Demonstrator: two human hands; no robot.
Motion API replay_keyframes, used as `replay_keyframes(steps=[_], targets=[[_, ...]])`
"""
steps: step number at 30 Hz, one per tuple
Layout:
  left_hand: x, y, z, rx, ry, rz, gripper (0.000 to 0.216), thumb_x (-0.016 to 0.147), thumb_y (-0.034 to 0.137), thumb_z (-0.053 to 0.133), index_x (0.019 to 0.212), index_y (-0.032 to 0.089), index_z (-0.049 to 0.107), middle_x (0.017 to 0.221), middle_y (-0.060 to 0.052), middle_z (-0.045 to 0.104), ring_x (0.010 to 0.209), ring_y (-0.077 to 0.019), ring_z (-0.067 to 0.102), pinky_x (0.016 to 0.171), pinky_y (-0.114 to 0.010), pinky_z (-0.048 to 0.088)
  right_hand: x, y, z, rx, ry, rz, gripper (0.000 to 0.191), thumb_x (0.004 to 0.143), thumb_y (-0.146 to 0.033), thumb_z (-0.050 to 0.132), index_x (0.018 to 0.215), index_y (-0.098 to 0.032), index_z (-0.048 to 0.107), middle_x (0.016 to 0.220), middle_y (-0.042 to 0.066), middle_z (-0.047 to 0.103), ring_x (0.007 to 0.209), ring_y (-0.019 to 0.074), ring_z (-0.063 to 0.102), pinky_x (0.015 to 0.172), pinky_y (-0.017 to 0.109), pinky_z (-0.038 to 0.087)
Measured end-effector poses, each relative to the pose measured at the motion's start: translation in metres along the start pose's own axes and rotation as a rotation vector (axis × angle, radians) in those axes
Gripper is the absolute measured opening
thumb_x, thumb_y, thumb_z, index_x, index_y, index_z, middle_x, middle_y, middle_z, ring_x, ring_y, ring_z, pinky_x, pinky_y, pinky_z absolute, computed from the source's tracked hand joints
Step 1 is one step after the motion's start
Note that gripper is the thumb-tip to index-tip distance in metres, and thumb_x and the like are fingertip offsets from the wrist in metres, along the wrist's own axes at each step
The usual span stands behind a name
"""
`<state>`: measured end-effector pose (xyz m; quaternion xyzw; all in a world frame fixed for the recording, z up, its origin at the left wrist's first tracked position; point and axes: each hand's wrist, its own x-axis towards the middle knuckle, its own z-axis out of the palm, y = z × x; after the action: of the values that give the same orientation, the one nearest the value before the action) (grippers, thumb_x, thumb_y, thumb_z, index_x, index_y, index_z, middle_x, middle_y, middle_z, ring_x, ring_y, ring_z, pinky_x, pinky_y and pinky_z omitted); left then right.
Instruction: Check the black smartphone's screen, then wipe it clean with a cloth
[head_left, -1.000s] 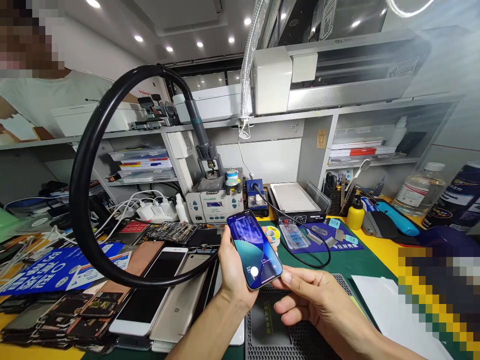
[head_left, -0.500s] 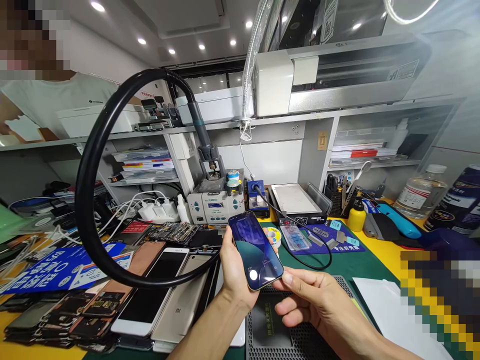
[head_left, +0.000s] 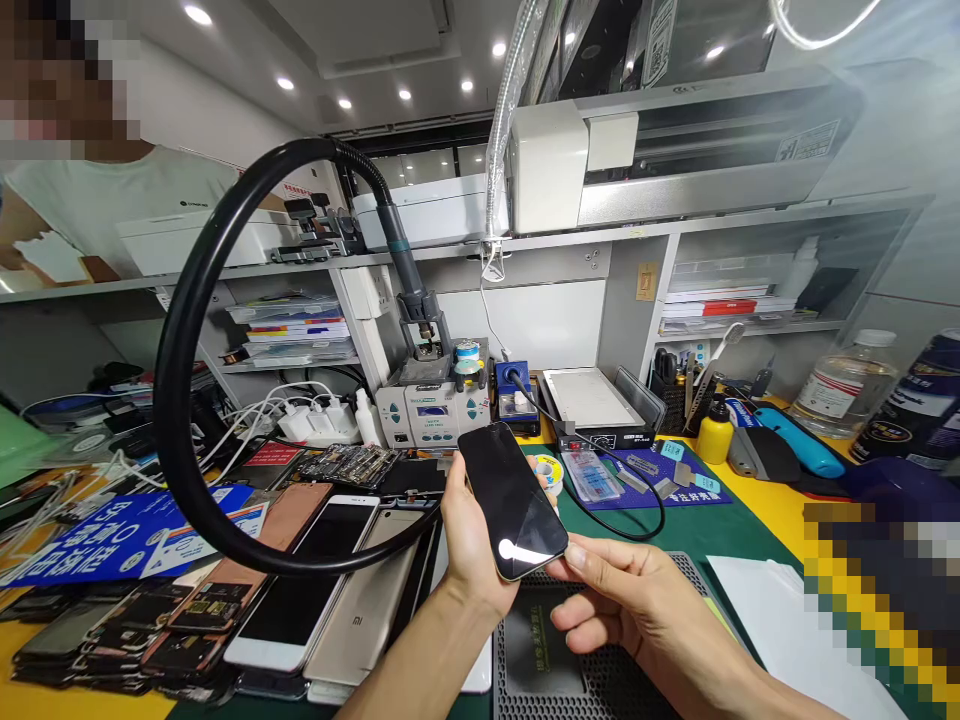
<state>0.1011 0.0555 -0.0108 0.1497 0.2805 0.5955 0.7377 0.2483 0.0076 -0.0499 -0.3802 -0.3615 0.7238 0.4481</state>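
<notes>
My left hand (head_left: 466, 535) grips a black smartphone (head_left: 510, 498) from its left side, holding it tilted above the bench with its screen dark. The thumb of my right hand (head_left: 634, 610) presses against the phone's lower right corner, while the other fingers curl loosely below it. Under both hands lies a black perforated work mat (head_left: 592, 675) with a dark pad on it.
Several phones and screens (head_left: 300, 590) are piled at left beside a blue sign. A black hose (head_left: 176, 340) loops up to a rework station (head_left: 431, 405). A heating plate (head_left: 592, 400), tool holder, yellow bottle (head_left: 711, 428) and clear bottle stand behind. Another person in a white shirt (head_left: 90, 215) stands at far left.
The phone's screen went from a lit lock screen to dimmed, then fully dark. Both hands have kept their places on the phone.
</notes>
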Motion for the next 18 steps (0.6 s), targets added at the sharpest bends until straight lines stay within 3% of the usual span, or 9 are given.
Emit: replay_keyframes(steps=[5,13,18], targets=[[0.001,-0.0005,-0.0009,-0.003,-0.005,0.011,0.057,0.103,0.061,0.033,0.101,0.013,0.064,0.077,-0.007,0.069,0.063,-0.0183,0.066,0.062,-0.033,0.054,-0.0003,0.0,0.0,0.01,0.0,-0.001,0.05,0.075,-0.052,0.093,0.095,-0.008,0.081,0.097,0.013,0.074,0.067,0.0143,0.069,0.06,0.021,0.059],[0.0012,-0.0013,-0.0019,-0.001,-0.013,0.007,0.058,0.104,0.062,0.033,0.1,0.013,0.065,0.076,-0.007,0.069,0.062,-0.0179,0.067,0.062,-0.033,0.054,-0.0006,0.0016,-0.0007,0.006,-0.007,0.005,0.049,0.078,-0.052,0.092,0.096,-0.008,0.081,0.078,0.011,0.074,0.064,0.0149,0.069,0.061,0.02,0.059],[0.0008,-0.0007,-0.0015,0.011,-0.015,0.007,0.057,0.104,0.061,0.034,0.101,0.013,0.064,0.076,-0.006,0.068,0.061,-0.0174,0.066,0.061,-0.032,0.054,-0.0007,0.0011,0.0,0.009,-0.004,0.0,0.048,0.078,-0.051,0.092,0.097,-0.008,0.081,0.085,0.011,0.074,0.065,0.0146,0.069,0.061,0.021,0.059]])
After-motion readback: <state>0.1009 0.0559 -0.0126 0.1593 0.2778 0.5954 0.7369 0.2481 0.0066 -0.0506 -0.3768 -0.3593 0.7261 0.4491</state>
